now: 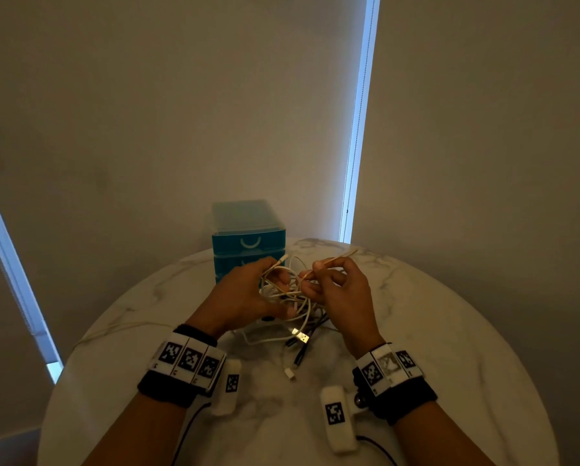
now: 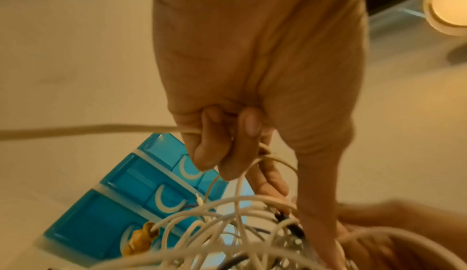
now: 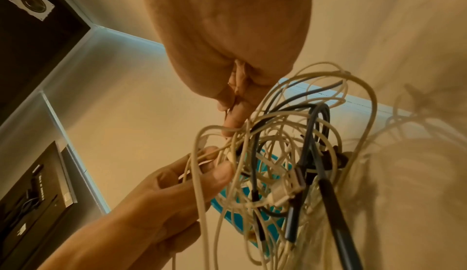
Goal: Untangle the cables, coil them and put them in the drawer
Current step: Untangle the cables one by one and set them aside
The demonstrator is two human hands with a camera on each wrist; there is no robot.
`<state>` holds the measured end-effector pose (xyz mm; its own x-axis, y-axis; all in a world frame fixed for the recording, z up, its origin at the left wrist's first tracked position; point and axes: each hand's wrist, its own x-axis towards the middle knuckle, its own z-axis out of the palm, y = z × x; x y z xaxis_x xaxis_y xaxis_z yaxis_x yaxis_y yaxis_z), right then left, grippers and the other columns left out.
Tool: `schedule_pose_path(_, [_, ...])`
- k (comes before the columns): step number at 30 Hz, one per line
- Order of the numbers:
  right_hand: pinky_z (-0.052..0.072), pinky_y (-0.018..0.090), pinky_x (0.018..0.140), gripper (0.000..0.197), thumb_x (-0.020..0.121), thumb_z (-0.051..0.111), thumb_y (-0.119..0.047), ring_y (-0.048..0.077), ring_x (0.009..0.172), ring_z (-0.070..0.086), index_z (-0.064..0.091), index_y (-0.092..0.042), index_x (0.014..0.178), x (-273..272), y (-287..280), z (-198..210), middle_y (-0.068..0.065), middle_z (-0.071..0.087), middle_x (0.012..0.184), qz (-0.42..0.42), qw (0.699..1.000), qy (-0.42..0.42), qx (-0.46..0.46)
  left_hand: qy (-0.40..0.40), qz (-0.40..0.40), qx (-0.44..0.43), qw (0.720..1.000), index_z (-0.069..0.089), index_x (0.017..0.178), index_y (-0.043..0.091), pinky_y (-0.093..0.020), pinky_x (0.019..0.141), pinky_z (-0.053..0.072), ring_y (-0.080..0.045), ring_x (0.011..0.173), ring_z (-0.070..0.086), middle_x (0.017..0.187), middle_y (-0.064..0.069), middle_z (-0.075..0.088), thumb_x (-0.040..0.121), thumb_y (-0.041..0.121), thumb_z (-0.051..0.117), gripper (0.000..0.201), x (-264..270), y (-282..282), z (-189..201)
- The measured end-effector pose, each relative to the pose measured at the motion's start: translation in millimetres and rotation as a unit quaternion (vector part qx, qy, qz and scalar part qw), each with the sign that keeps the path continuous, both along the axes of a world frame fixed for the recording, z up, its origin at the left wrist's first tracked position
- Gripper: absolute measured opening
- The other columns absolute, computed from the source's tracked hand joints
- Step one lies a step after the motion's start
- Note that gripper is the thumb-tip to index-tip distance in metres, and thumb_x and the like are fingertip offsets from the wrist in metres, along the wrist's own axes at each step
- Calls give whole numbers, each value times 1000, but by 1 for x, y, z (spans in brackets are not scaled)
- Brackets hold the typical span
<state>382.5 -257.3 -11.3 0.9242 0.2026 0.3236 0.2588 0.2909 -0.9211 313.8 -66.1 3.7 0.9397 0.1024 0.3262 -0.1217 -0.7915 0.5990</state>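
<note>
A tangle of white and dark cables (image 1: 290,294) hangs between both hands just above the round marble table (image 1: 449,331). My left hand (image 1: 276,280) grips several white strands with curled fingers (image 2: 212,154). My right hand (image 1: 315,269) pinches one thin white cable between thumb and forefinger; in the right wrist view its fingertips (image 3: 233,122) meet at the top of the tangle (image 3: 290,164). A silver USB plug (image 1: 300,337) and dark cable ends dangle onto the table. The blue drawer unit (image 1: 248,243) stands behind the hands, its drawers pushed in, with white crescent handles (image 2: 166,202).
One white cable (image 1: 113,331) trails left across the table toward its edge. A small white connector (image 1: 290,374) lies on the marble near my wrists. Walls with bright window strips (image 1: 359,129) stand close behind the table.
</note>
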Motion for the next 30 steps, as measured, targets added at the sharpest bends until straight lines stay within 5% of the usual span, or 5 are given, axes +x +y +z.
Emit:
schedule_pose_path(5, [66, 30, 70, 18, 105, 65, -11, 31, 90, 82, 58, 4, 112, -2, 3, 1, 21, 79, 99, 18, 1000, 3, 20, -87, 52, 91, 991, 73, 99, 43, -40, 82, 61, 5, 93, 65, 95, 28, 72, 70, 66, 84, 38, 0, 4, -3])
schedule_pose_path(12, [68, 41, 79, 18, 104, 67, -20, 25, 85, 82, 59, -5, 111, 0, 0, 1, 12, 82, 93, 5, 997, -37, -69, -156, -11, 95, 983, 74, 107, 41, -32, 78, 62, 5, 94, 67, 100, 24, 75, 82, 65, 72, 34, -6, -2, 4])
schedule_pose_path(21, [62, 23, 64, 12, 108, 61, -14, 17, 80, 82, 63, -6, 117, 3, -4, 1, 11, 81, 101, -29, 998, 61, -11, -31, -75, 32, 996, 74, 113, 34, -28, 93, 58, 4, 103, 67, 106, 20, 75, 84, 39, 89, 33, -9, -3, 10])
schedule_pose_path(25, [67, 32, 70, 7, 107, 63, -15, 19, 82, 82, 59, -12, 112, 7, -2, -2, 12, 81, 102, -20, 997, 26, -64, -56, -118, -42, 991, 79, 103, 28, -15, 89, 55, -3, 101, 72, 101, 15, 78, 80, 21, 93, 28, -15, -5, 14])
schedule_pose_path(30, [66, 49, 86, 18, 106, 66, -19, 28, 96, 81, 61, -4, 116, 18, -2, -2, 15, 81, 106, -50, 996, 46, 51, 3, -125, -22, 992, 83, 95, 32, -28, 96, 57, -3, 100, 72, 98, 16, 79, 80, 23, 94, 20, -13, 1, 9])
